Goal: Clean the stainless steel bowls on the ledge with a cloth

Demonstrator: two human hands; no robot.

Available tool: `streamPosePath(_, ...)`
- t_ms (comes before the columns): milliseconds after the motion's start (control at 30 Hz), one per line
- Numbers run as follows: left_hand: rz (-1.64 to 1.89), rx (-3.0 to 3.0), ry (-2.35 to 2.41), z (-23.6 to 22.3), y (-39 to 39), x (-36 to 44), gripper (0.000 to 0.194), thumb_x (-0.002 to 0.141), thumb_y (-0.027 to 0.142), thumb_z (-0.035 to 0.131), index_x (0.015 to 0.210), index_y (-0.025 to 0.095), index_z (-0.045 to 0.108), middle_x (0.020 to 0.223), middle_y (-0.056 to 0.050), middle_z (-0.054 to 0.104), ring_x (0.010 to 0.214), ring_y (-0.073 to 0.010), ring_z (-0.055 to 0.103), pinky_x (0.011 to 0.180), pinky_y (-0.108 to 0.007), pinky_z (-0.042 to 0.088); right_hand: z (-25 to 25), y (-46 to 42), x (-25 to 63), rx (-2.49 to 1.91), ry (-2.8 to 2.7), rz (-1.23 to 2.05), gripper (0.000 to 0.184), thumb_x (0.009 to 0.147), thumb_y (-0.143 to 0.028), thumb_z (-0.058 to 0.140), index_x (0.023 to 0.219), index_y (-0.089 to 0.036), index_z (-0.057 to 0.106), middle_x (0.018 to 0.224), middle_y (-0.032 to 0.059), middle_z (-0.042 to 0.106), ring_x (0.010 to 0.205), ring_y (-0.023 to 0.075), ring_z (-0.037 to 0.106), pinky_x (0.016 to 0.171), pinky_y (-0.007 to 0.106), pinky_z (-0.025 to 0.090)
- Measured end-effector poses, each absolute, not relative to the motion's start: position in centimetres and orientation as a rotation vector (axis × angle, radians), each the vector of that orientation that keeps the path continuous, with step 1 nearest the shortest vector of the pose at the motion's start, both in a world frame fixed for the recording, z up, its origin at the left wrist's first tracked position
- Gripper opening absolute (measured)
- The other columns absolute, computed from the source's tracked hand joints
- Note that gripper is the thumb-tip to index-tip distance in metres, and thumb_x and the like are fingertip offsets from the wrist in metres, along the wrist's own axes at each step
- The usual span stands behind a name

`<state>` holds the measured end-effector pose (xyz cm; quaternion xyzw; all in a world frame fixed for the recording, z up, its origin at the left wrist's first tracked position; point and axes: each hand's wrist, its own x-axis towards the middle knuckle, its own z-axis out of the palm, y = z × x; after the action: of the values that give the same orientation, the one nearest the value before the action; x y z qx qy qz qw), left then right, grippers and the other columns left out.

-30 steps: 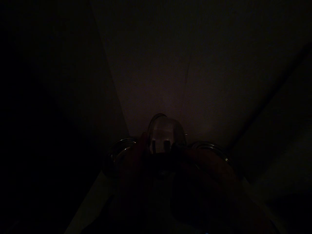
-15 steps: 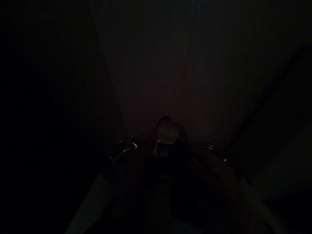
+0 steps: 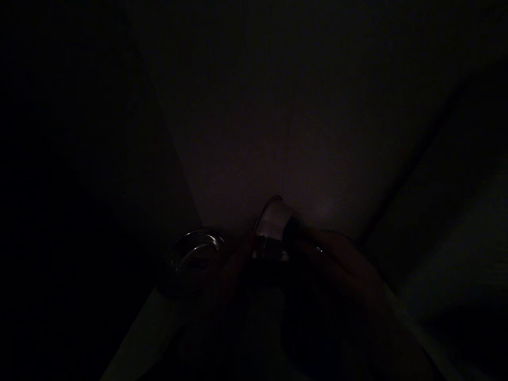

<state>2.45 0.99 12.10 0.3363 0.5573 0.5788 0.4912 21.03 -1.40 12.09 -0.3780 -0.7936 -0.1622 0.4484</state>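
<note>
The view is very dark. A small shiny metal bowl [image 3: 273, 225] is tilted on its side at the centre, between my two hands. My left hand [image 3: 230, 270] has its fingers closed at the bowl's left edge. From the right, my right hand [image 3: 349, 270] reaches to the bowl's other side, its fingers bent together. A dark patch [image 3: 292, 228], perhaps cloth or a pad, shows between those fingertips and the metal; I cannot make out what it is. Shadow hides the lower parts of both hands.
A round metal dish [image 3: 186, 246] with a bright rim lies left of my left hand. Behind my right hand a second curved rim [image 3: 337, 233] barely shows. A pale surface [image 3: 135, 338] runs along the lower left, and a plain wall [image 3: 246, 132] rises behind.
The metal bowl has turned, so its rim faces more to the left. My right hand has shifted up over the right-hand rim, covering more of it. The view has moved slightly.
</note>
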Motion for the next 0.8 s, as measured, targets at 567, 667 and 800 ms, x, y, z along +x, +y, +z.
streamPosePath(567,1.364,0.715,1.255,14.2,-0.3,4.3,0.023,0.062,0.040,0.076,0.066,0.018,0.070,0.068,-0.005,0.071,0.064,-0.0203,0.067,0.054,-0.027,0.050,12.3,-0.2,22.3,-1.053,-1.972,-0.389,0.028,0.093,-0.017,0.046,0.118,-0.016,0.060,0.117,0.0136,0.067,0.104,0.0231,0.065,0.087,0.038,0.055)
streamPosePath(667,1.407,0.700,1.218,13.9,-0.3,4.4,0.025,0.063,0.042,0.075,0.070,0.019,0.071,0.073,-0.005,0.073,0.069,-0.0208,0.068,0.057,-0.027,0.051,12.3,0.0,22.6,-1.067,-1.981,-0.381,0.028,0.093,-0.017,0.048,0.117,-0.015,0.060,0.117,0.0138,0.066,0.104,0.0231,0.064,0.087,0.038,0.055)
streamPosePath(800,1.380,0.719,1.206,13.4,0.2,4.0,0.027,0.065,0.044,0.073,0.073,0.019,0.072,0.075,-0.006,0.073,0.070,-0.0210,0.068,0.057,-0.028,0.051,12.3,-0.6,22.1,-0.974,-2.034,-0.421,0.027,0.092,-0.016,0.049,0.117,-0.013,0.059,0.118,0.0156,0.066,0.103,0.0243,0.064,0.081,0.038,0.056)
